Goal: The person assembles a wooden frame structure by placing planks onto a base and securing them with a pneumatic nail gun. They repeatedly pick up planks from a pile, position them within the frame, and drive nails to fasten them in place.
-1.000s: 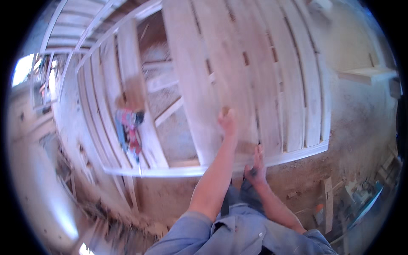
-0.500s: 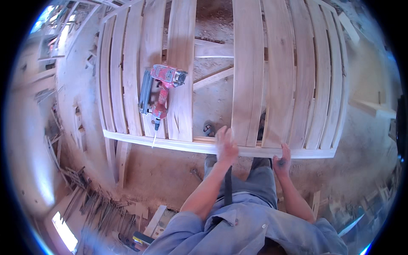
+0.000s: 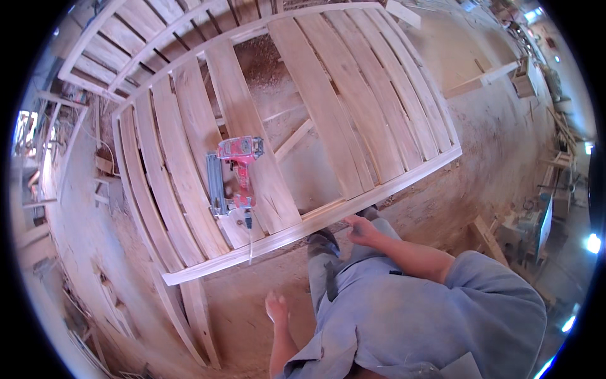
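A slatted wooden panel (image 3: 353, 123) of pale boards lies raised before me, with a white-looking rail (image 3: 315, 222) along its near edge. On its left-hand boards rests a red and grey nail gun (image 3: 242, 174), a thin hose (image 3: 251, 243) hanging from its handle over the rail. My left hand (image 3: 278, 307) is in the air below the rail, holding nothing, its fingers loosely apart. Close to the rail's near side is my right hand (image 3: 360, 230), empty, fingers partly stretched; whether it touches the rail I cannot tell. A wide gap between two middle boards shows the ground.
Wooden legs (image 3: 197, 316) stand under the panel's near left corner. A second slatted frame (image 3: 136, 47) lies beyond at the far left. Timber pieces (image 3: 483, 79) lie on the dusty floor at the right, and a slanted wooden piece (image 3: 487, 240) stands near my right side.
My view has turned, so the panel appears tilted. My left hand has left the rail and dropped back to the left. My right hand has shifted along the near edge. The nail gun stays on the boards.
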{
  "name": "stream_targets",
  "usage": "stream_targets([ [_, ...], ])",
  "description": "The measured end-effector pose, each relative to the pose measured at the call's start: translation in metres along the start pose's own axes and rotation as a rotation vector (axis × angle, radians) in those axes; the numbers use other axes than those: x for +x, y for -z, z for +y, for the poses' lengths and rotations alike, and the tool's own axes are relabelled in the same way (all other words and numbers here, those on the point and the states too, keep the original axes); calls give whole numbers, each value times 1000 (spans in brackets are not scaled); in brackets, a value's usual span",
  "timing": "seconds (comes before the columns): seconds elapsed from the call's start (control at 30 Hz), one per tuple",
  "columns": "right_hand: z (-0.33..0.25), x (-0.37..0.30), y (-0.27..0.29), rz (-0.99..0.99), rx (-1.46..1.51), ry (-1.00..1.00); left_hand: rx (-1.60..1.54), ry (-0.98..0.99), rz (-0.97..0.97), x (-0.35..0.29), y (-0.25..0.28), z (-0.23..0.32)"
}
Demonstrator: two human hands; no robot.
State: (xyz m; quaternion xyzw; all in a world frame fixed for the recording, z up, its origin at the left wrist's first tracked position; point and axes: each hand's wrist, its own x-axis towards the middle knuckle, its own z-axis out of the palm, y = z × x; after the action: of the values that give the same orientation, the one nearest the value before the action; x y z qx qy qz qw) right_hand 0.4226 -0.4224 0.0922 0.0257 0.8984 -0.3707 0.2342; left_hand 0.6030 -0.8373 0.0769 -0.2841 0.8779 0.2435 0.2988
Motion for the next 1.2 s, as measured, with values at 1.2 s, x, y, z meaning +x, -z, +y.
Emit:
stream_targets([
  [1.2,10,-441,-331,789,995,-1357,295,-729,-267,175,113,244],
])
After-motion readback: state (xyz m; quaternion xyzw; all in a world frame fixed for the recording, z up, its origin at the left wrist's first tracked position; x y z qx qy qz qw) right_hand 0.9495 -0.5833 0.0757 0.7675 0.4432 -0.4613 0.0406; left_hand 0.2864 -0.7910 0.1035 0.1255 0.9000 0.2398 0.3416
